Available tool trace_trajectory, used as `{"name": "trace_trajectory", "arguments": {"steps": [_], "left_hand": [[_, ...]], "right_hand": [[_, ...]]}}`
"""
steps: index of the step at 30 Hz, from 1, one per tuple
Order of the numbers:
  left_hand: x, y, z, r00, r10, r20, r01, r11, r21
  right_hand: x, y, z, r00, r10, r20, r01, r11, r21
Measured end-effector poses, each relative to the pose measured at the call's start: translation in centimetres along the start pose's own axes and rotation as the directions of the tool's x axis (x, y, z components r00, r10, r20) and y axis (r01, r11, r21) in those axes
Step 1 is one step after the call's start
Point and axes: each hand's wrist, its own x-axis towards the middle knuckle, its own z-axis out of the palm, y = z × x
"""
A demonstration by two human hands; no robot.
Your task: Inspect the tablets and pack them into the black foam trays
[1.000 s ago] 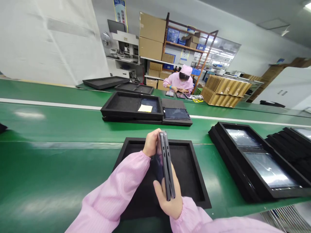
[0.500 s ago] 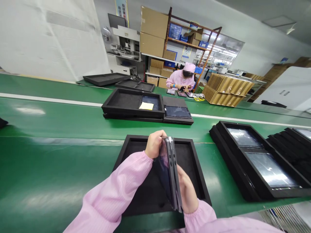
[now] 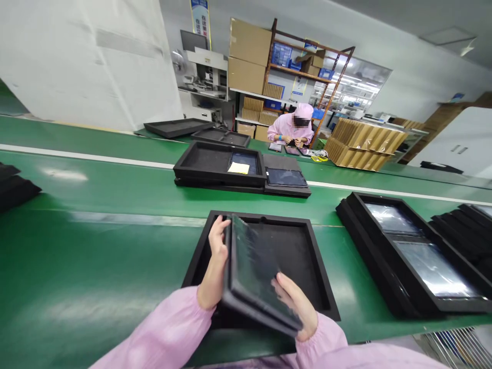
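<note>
Two tablets (image 3: 253, 266), stacked together with dark glossy faces, are held tilted between my hands. My left hand (image 3: 218, 253) presses along their left edge, its fingers wrapped toward the far corner. At the lower right, my right hand (image 3: 295, 302) grips the opposite side, with its thumb over the top face. Part of the stack is smeared by motion. Beneath the tablets lies a black foam tray (image 3: 319, 266) on the green bench; its inside shows dark foam, and the tablets hide its left part.
Black trays with tablets (image 3: 384, 246) stand at the right. Ahead are another black tray (image 3: 207, 159) with a yellow note (image 3: 239, 167), and a tablet (image 3: 286, 177) on foam. Black foam pieces (image 3: 15, 187) lie at left. Across the bench a co-worker (image 3: 292, 125) handles something.
The tablets have turned from nearly upright on edge to a flatter tilt, top face up. My left hand has moved left to their outer edge; my right hand has come onto the near right side.
</note>
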Motion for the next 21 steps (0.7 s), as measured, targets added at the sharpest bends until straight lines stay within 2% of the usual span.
{"name": "trace_trajectory", "arguments": {"steps": [1,2,3,4,5,6,7,8,9,10,11,12,13,14,15,16,18,21], "left_hand": [[-0.9,0.0,-0.8,0.978,-0.208,-0.007,0.206,0.974,-0.09],[-1.8,0.2,-1.6,0.909,-0.414,0.039,0.415,0.895,-0.163],[-2.5,0.5,-2.1,0.805,-0.58,0.127,0.593,0.778,-0.205],[-3.2,0.9,-2.5,0.695,-0.682,0.229,0.719,0.661,-0.214],[-3.7,1.3,-2.6,0.619,-0.722,0.309,0.785,0.582,-0.21],[-4.0,1.7,-2.6,0.602,-0.714,0.357,0.797,0.564,-0.216],[-4.2,2.1,-2.5,0.652,-0.664,0.366,0.755,0.609,-0.243],[-4.1,2.4,-2.2,0.754,-0.565,0.335,0.652,0.705,-0.278],[-3.7,2.7,-1.7,0.87,-0.412,0.271,0.483,0.823,-0.3],[-3.0,3.1,-1.2,0.957,-0.212,0.195,0.262,0.923,-0.282],[-2.0,3.5,-0.5,0.99,0.007,0.139,0.024,0.976,-0.218],[-0.9,3.9,0.3,0.97,0.214,0.119,-0.199,0.972,-0.127],[0.4,4.4,1.1,0.917,0.366,0.162,-0.365,0.93,-0.034],[1.7,5.0,2.0,0.86,0.451,0.238,-0.47,0.882,0.026],[3.0,5.7,3.0,0.814,0.483,0.322,-0.524,0.85,0.051],[4.0,6.2,3.8,0.789,0.465,0.4,-0.534,0.842,0.075],[5.5,6.9,5.5,0.781,0.427,0.456,-0.526,0.843,0.111],[6.2,6.8,7.3,0.787,0.413,0.458,-0.521,0.842,0.136]], "right_hand": [[0.0,-0.2,0.2,0.998,-0.061,-0.014,0.06,0.998,-0.026],[0.0,-0.5,0.4,0.991,-0.13,-0.027,0.128,0.99,-0.064],[0.0,-0.9,0.6,0.977,-0.208,-0.039,0.202,0.972,-0.116],[0.0,-1.4,0.8,0.958,-0.284,-0.046,0.272,0.946,-0.175],[0.0,-1.9,1.0,0.941,-0.334,-0.047,0.316,0.922,-0.222],[0.1,-2.3,1.1,0.935,-0.352,-0.046,0.331,0.91,-0.248],[0.1,-2.6,1.1,0.94,-0.338,-0.047,0.317,0.915,-0.251],[0.2,-2.8,1.1,0.954,-0.295,-0.051,0.276,0.933,-0.231],[0.3,-2.8,1.1,0.972,-0.229,-0.057,0.214,0.958,-0.191],[0.4,-2.7,1.1,0.988,-0.146,-0.053,0.138,0.981,-0.134],[0.4,-2.3,1.1,0.997,-0.066,-0.038,0.063,0.995,-0.072],[0.5,-1.8,1.0,1.0,0.002,-0.015,-0.003,1.0,-0.014],[0.5,-1.2,1.0,0.999,0.049,0.01,-0.049,0.998,0.032],[0.6,-0.5,1.0,0.996,0.073,0.043,-0.076,0.995,0.068],[0.6,0.2,1.0,0.994,0.076,0.075,-0.082,0.993,0.09],[0.7,0.8,0.9,0.993,0.067,0.101,-0.077,0.992,0.103],[0.8,1.8,0.9,0.988,0.039,0.148,-0.056,0.992,0.114],[0.8,2.2,0.9,0.984,-0.007,0.178,-0.01,0.995,0.095]]}}
